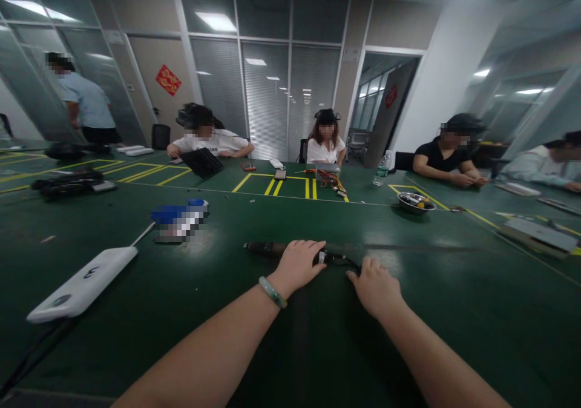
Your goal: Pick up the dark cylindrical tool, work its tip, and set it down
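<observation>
My left hand [298,265], with a green bracelet on the wrist, lies curled over a long dark rod-like tool [265,248] on the green table [218,323]. The fingers close around its middle, by a small white label. My right hand [374,284] rests just to the right, fingers bent down onto the dark cable or end of the same tool [338,259]. What the right fingers grip is hidden beneath them.
A white flat device [82,284] lies at the left, a blue-topped box [179,219] behind it. A metal bowl [415,201], a water bottle [382,169], wires [333,181] and a black keyboard [202,161] sit farther back. Several people sit around the table; one stands at far left.
</observation>
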The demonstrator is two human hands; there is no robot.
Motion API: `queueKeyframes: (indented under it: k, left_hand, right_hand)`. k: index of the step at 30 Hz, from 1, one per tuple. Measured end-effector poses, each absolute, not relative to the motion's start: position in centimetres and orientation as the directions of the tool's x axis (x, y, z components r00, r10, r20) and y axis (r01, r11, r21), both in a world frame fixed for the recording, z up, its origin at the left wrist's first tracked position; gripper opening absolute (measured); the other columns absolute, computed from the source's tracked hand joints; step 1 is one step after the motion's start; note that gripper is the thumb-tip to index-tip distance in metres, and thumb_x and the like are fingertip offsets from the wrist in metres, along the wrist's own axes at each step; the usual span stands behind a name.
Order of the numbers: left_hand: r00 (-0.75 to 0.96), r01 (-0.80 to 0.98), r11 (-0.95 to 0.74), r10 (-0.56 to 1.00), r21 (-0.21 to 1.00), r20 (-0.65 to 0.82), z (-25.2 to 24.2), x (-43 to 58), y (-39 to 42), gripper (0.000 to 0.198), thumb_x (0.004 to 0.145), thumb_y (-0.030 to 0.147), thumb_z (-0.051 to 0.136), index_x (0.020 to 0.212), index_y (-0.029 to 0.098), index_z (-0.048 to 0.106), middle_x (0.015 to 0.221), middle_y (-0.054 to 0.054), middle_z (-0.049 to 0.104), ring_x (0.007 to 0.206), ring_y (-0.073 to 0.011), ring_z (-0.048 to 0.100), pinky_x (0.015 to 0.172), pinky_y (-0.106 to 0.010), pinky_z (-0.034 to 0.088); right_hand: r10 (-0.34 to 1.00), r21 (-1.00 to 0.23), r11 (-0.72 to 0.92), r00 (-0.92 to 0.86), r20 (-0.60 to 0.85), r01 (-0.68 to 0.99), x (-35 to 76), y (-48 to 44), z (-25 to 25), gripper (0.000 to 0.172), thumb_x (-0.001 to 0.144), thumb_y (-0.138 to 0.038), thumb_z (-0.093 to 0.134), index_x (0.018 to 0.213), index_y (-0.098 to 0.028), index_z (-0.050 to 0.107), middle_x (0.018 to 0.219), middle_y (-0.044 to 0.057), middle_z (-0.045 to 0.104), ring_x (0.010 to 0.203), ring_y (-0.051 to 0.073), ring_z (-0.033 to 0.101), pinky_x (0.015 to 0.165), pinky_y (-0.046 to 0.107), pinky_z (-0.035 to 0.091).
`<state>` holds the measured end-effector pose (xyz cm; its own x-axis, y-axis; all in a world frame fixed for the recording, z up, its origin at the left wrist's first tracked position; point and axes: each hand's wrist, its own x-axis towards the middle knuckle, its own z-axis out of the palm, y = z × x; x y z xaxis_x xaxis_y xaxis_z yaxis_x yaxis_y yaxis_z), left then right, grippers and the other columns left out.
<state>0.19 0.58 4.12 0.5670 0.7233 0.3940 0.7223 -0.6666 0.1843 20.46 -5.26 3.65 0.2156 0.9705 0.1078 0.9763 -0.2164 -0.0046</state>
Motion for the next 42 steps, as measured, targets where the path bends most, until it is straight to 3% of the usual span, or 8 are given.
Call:
queueKeyframes:
  k: [6,11,16,19,23,30,34,42]
  left_hand:
    - [0.563,0.724,-0.663,0.726,0.187,0.394,4.4,0.2,0.6,0.045,0.087,0.045,0.061,0.126,0.026,0.052,0.115,-0.005,0.063,0.105,-0.0247,0.057,0.092,-0.04,0.04]
    - [0.593,0.717,-0.675,0.722,0.175,0.358,4.9,-0.1,0.7,0.041,0.085,0.045,0.063,0.12,0.026,0.055,0.109,-0.005,0.064,0.1,-0.0247,0.059,0.088,-0.04,0.043]
    - [0.631,0.679,-0.715,0.683,0.164,0.369,5.0,-0.1,0.0,0.039,0.085,0.035,0.063,0.12,0.022,0.054,0.117,-0.007,0.062,0.107,-0.0245,0.057,0.095,-0.04,0.042]
    - [0.648,0.643,-0.75,0.642,0.158,0.41,5.1,0.4,-0.5,0.04,0.086,0.029,0.059,0.125,0.023,0.051,0.128,-0.006,0.056,0.116,-0.023,0.053,0.1,-0.039,0.04]
    - [0.655,0.618,-0.767,0.625,0.174,0.425,5.2,1.1,-0.6,0.027,0.088,0.026,0.057,0.114,0.025,0.058,0.119,-0.003,0.062,0.107,-0.0208,0.057,0.096,-0.037,0.042]
    - [0.625,0.637,-0.744,0.652,0.201,0.429,4.9,1.7,-0.2,0.019,0.087,0.025,0.057,0.105,0.024,0.062,0.105,-0.002,0.064,0.096,-0.0208,0.058,0.086,-0.036,0.044]
    - [0.625,0.643,-0.739,0.658,0.201,0.42,4.8,1.8,-0.3,0.019,0.084,0.025,0.06,0.103,0.024,0.063,0.104,-0.002,0.064,0.095,-0.0212,0.057,0.083,-0.036,0.044]
    - [0.63,0.634,-0.744,0.656,0.214,0.416,5.1,1.8,-0.6,0.021,0.087,0.032,0.061,0.107,0.026,0.061,0.108,-0.001,0.063,0.1,-0.0204,0.057,0.089,-0.037,0.044]
  right_hand:
    - [0.987,-0.099,-0.162,0.161,-0.025,0.982,22.5,-3.7,3.6,0.024,0.099,-0.036,0.039,0.107,-0.015,0.047,0.086,0.011,0.065,0.08,0.026,0.066,0.066,0.031,0.045]
    - [0.993,-0.222,-0.076,0.094,0.075,0.972,24.8,-1.0,4.3,0.027,0.098,-0.045,0.041,0.103,-0.019,0.048,0.088,0.006,0.066,0.08,0.021,0.064,0.064,0.028,0.039]
    - [0.995,-0.188,0.034,-0.016,0.094,0.982,25.2,-1.5,4.7,0.031,0.094,-0.051,0.046,0.096,-0.021,0.053,0.089,0.004,0.062,0.075,0.018,0.059,0.06,0.026,0.035]
    - [0.993,-0.141,0.081,-0.068,0.093,0.987,25.3,-2.5,4.9,0.026,0.092,-0.045,0.051,0.095,-0.021,0.058,0.099,0.006,0.059,0.08,0.017,0.058,0.065,0.027,0.037]
    - [0.988,-0.103,0.096,-0.082,0.127,0.99,25.2,-3.2,5.6,0.014,0.089,-0.032,0.057,0.093,-0.024,0.067,0.101,0.006,0.058,0.09,0.02,0.057,0.073,0.03,0.039]
    - [0.959,-0.331,0.143,-0.048,0.279,0.933,22.6,-3.8,6.2,0.014,0.089,-0.032,0.058,0.092,-0.029,0.072,0.095,-0.001,0.065,0.084,0.015,0.058,0.075,0.028,0.04]
    - [0.944,-0.33,0.208,-0.1,0.316,0.921,21.9,-3.8,5.5,0.014,0.089,-0.031,0.06,0.093,-0.029,0.072,0.093,-0.002,0.067,0.084,0.015,0.059,0.078,0.028,0.039]
    - [0.975,-0.377,0.141,-0.063,0.211,0.915,22.2,-3.5,5.7,0.018,0.088,-0.033,0.06,0.101,-0.03,0.072,0.1,-0.001,0.068,0.089,0.017,0.06,0.081,0.029,0.042]
